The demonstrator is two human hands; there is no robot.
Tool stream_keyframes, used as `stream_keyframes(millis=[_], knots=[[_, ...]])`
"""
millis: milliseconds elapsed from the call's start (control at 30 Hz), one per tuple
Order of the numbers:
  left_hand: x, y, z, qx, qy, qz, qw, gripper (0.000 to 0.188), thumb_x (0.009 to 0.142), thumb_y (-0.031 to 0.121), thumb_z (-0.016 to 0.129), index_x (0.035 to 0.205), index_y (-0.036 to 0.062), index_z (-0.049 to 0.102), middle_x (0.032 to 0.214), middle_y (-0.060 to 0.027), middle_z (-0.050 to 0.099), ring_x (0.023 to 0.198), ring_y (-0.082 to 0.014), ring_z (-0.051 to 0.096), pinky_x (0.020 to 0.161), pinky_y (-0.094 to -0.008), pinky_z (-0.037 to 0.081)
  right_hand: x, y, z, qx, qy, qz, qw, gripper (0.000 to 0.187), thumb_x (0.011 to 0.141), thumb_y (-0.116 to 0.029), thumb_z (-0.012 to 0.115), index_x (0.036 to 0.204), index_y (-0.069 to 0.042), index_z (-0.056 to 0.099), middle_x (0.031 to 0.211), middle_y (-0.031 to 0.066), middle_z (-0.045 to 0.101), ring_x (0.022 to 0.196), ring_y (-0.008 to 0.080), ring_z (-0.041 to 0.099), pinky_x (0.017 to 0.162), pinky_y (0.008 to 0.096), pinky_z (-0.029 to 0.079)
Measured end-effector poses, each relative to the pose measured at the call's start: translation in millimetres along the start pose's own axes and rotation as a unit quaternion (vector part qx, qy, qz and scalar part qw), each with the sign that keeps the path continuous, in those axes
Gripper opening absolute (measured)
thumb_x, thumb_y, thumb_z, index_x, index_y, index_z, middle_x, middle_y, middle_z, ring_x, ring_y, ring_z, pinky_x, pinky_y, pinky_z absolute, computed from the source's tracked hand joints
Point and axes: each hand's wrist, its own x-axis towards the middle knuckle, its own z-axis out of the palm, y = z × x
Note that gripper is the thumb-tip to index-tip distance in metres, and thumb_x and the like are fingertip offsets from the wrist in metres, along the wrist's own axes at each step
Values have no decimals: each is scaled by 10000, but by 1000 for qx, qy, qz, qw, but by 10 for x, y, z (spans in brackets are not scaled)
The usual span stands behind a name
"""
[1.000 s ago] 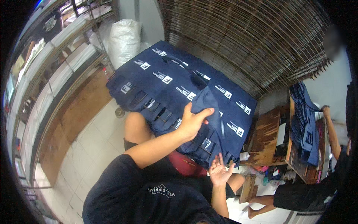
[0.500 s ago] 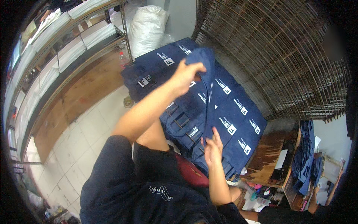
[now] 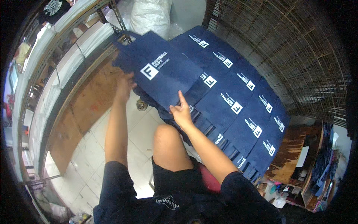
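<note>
A navy cloth bag [image 3: 164, 76] with a white printed logo lies flat and askew at the left end of a spread of similar navy bags [image 3: 220, 95]. Its far left corner is blurred. My left hand [image 3: 126, 84] is at the bag's left edge, smeared by motion, so its grip does not show clearly. On the bag's near edge rests my right hand [image 3: 182, 114], index finger and thumb stretched apart over the cloth. Several strap-like strips line the near side of the spread. The bags overlap in rows with their printed sides up.
Shelves [image 3: 80, 48] stacked with white sheets run along the left. A white sack [image 3: 151, 18] stands behind the bags. A wire rack [image 3: 261, 48] leans at the far right, and a wooden cabinet [image 3: 289, 160] with clutter stands at the right. My bent knee [image 3: 169, 145] is close by.
The bag that hung folded between my hands now lies spread out at the left. My left hand has swung left and nearer; my right hand has moved left and away from me.
</note>
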Motion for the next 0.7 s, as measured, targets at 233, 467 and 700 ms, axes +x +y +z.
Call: stream_keyframes(millis=[233,467,700], knots=[[34,-777,-146,188,109,-33,976,590,773,-32,581,1302,100,354,1026,-104,471,787,-160,528,609,-269,464,290,634,26,-130,-6,75,989,763,758,-98,653,1404,13,262,860,195,659,677,183,631,697,299,495],[108,-956,-139,164,149,18,975,781,761,-20,625,1422,34,214,1059,-127,461,788,-171,542,627,-261,491,258,257,-28,-46,-21,156,987,774,813,-111,656,1438,-69,202,971,159,647,682,137,611,569,245,482],[113,-956,-130,211,146,5,967,810,774,10,647,1435,28,179,1090,-155,471,839,-181,553,662,-275,512,-346,423,-535,-23,14,55,998,579,835,-133,650,1346,-137,378,1269,77,469,747,124,613,509,225,440]])
